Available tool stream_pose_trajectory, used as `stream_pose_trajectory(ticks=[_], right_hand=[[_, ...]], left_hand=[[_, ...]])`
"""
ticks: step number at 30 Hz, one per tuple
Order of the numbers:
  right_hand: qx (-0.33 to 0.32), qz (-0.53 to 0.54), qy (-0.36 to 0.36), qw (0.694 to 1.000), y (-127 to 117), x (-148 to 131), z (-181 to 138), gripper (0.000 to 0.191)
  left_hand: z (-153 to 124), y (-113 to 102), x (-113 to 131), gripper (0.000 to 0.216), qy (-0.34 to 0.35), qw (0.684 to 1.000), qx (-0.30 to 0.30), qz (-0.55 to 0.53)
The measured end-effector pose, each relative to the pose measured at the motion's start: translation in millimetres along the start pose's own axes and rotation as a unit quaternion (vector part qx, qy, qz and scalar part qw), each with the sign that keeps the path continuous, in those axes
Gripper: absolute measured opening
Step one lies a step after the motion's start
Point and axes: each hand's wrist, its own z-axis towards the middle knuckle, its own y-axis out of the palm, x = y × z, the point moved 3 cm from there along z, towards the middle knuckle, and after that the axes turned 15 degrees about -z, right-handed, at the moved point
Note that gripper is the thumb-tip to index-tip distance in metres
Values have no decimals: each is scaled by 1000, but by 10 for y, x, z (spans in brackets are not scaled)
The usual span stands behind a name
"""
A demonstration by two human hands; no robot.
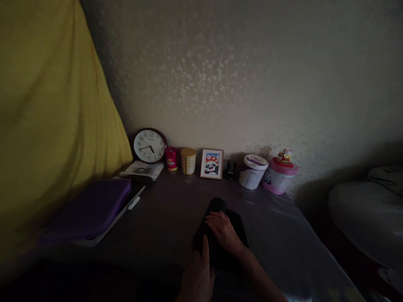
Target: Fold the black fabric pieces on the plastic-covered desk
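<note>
A black cloth-like item (220, 209) lies on the dark table (170, 218) in the lower middle of the view. My right hand (223, 230) rests flat on top of it, fingers stretched out towards the left. My left hand (198, 274) comes up from the bottom edge with one finger or thumb pointing up and touching the near left edge of the black item. The room is dim, so the item's exact shape is hard to make out.
Along the wall stand a round clock (149, 145), a red can (171, 159), a yellow can (188, 160), a small framed picture (212, 163), a white tub (252, 171) and a pink tub (279, 174). A purple folder (91, 209) lies left, under a yellow curtain (47, 105).
</note>
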Motion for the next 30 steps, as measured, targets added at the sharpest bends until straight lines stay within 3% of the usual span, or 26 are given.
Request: stream_pose_trajectory(ticks=[7, 10, 12, 14, 17, 20, 22, 26, 30], right_hand=[[-34, -58, 23, 998, 125, 409, 439, 30], [-30, -89, 78, 992, 114, 551, 557, 28], [11, -114, 129, 985, 65, 597, 547, 27], [66, -114, 140, 981, -3, 531, 444, 27], [102, -54, 61, 992, -63, 217, 185, 28], [42, -22, -19, 999, 0, -110, 1, 25], [24, -27, -8, 999, 69, -157, 2, 27], [75, -14, 121, 990, 122, 203, 147, 28], [100, 73, 336, 934, 31, 774, -8, 31]], left_hand=[[30, -4, -9, 73, -23, 1000, -14, 2], [41, 1, -26, 73, -18, 1000, -3, -5], [40, 0, -35, 72, -17, 1000, -6, -9], [34, -2, -42, 73, -16, 1000, -20, -17], [25, -1, -53, 72, -7, 999, -35, -32], [25, 15, -79, 69, 1, 999, -33, -36], [30, 29, -96, 67, 12, 999, -27, -35], [44, 40, -122, 69, 17, 999, -22, -30], [39, 19, -136, 70, 13, 998, -29, -57]])
